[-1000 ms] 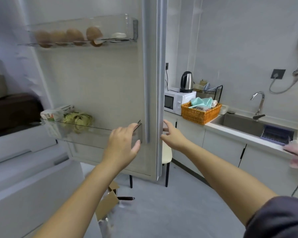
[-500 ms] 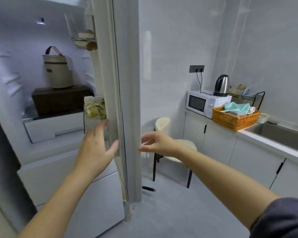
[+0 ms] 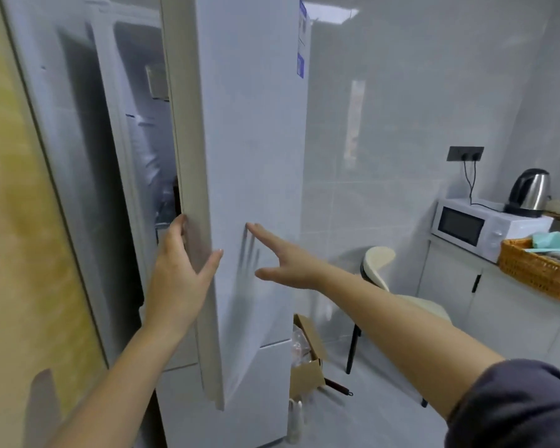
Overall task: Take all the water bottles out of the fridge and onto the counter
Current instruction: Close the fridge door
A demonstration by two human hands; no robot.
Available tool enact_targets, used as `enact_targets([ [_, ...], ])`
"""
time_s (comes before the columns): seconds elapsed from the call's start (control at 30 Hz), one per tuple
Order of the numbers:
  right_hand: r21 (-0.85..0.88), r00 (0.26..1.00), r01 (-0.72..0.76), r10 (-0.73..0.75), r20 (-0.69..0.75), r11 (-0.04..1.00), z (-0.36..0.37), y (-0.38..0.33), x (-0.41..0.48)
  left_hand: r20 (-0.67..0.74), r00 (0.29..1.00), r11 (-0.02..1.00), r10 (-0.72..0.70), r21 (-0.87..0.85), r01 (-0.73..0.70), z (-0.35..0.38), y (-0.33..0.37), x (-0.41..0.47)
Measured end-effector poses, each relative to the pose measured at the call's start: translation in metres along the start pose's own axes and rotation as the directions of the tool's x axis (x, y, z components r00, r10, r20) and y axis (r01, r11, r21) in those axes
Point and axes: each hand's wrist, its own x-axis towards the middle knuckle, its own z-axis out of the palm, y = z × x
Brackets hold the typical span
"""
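Fridge [image 3: 207, 415] stands left of centre. Its door [image 3: 249, 156] is nearly shut, leaving a narrow gap [image 3: 149, 150] on the left side. Both my hands are on that door.

Left hand [image 3: 178, 273]: open. Fingers are straight and lie up along the door's left edge, tips at the lip of the gap. The thumb is spread onto the front face.

Right hand [image 3: 282, 257]: open. Fingers are straight with their tips touching the door's front face, just right of the left thumb. The thumb is splayed below them, and the hand casts a shadow on the panel.

Door: pale, glossy, plain front, with a cream strip along the edge. A blue-and-white sticker [image 3: 301, 37] sits near the top right corner. A seam low down separates it from a lower panel.

Gap: I see white liner and shelf edges, and a tan shape [image 3: 157, 80] high up. Everything in there is blurred. I cannot tell whether any bottles are among it.

Counter [image 3: 466, 252] is well to the right of the fridge, beyond my right forearm. It carries a white microwave [image 3: 476, 224] with a steel kettle [image 3: 530, 192] on top, and an orange wicker basket [image 3: 530, 270] just beside the microwave.

A cream chair [image 3: 382, 260] stands between the fridge and the counter cabinets. A cardboard box [image 3: 307, 363] sits on the floor at the fridge's right side.
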Motion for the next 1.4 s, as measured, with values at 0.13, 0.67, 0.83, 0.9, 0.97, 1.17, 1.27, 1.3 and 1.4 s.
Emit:
enact_targets([
  [0.13, -0.046, 0.998, 0.056, -0.055, 0.042, 0.997, 0.022, -0.006, 0.044, -0.046, 0.999, 0.997, -0.025, -0.069, 0.022, -0.014, -0.046, 0.030],
  [0.67, -0.445, 0.985, -0.004, -0.073, -0.156, 0.895, 0.043, -0.021, 0.173, -0.072, 0.987, 0.970, -0.146, -0.204, 0.128, -0.019, -0.173, 0.121],
  [0.83, -0.508, 0.972, -0.064, -0.062, -0.226, 0.859, 0.047, -0.021, 0.199, -0.094, 0.975, 0.959, -0.199, -0.225, 0.174, -0.015, -0.194, 0.144],
  [0.9, -0.499, 0.972, -0.085, -0.038, -0.231, 0.862, 0.048, -0.020, 0.208, -0.096, 0.972, 0.955, -0.215, -0.229, 0.189, -0.014, -0.202, 0.152],
  [0.97, -0.499, 0.975, -0.102, -0.012, -0.220, 0.861, 0.050, -0.019, 0.217, -0.100, 0.967, 0.952, -0.234, -0.227, 0.207, -0.013, -0.209, 0.161],
  [1.17, -0.535, 0.977, -0.149, 0.041, -0.210, 0.832, 0.057, -0.019, 0.246, -0.126, 0.952, 0.944, -0.279, -0.216, 0.249, -0.009, -0.232, 0.189],
  [1.27, -0.560, 0.977, -0.177, 0.074, -0.202, 0.809, 0.057, -0.019, 0.258, -0.147, 0.938, 0.941, -0.313, -0.178, 0.287, -0.007, -0.241, 0.205],
  [1.3, -0.566, 0.976, -0.186, 0.087, -0.198, 0.803, 0.058, -0.019, 0.262, -0.148, 0.935, 0.941, -0.322, -0.160, 0.299, -0.007, -0.243, 0.210],
  [1.4, -0.595, 0.972, -0.219, 0.119, -0.203, 0.773, 0.062, -0.017, 0.272, -0.143, 0.930, 0.938, -0.339, -0.123, 0.323, -0.005, -0.249, 0.220],
])
